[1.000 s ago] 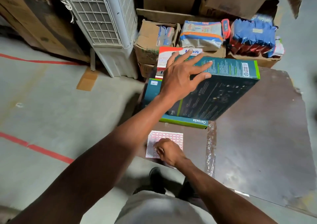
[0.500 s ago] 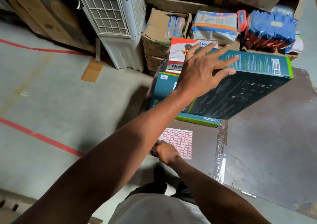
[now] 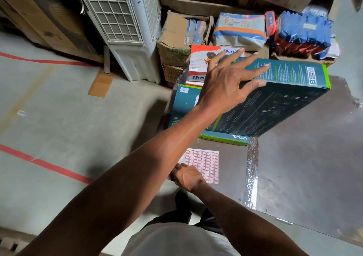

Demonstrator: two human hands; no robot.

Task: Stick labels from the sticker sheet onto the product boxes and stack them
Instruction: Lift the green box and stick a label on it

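Left hand (image 3: 225,85), fingers spread, lies on the tilted teal box (image 3: 279,100); under it an "Omada" box (image 3: 231,139). Right hand (image 3: 186,175) presses the sheet (image 3: 206,163), grip unclear.

1 head-worn wide-angle view, looking steeply forward-down, close over dark table (image 3: 294,177), floor beyond

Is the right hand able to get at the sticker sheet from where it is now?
Probably yes. The right hand already rests at the near left corner of the sticker sheet, with nothing lying on the sheet. The left hand is up on the tilted teal box, clear of it.
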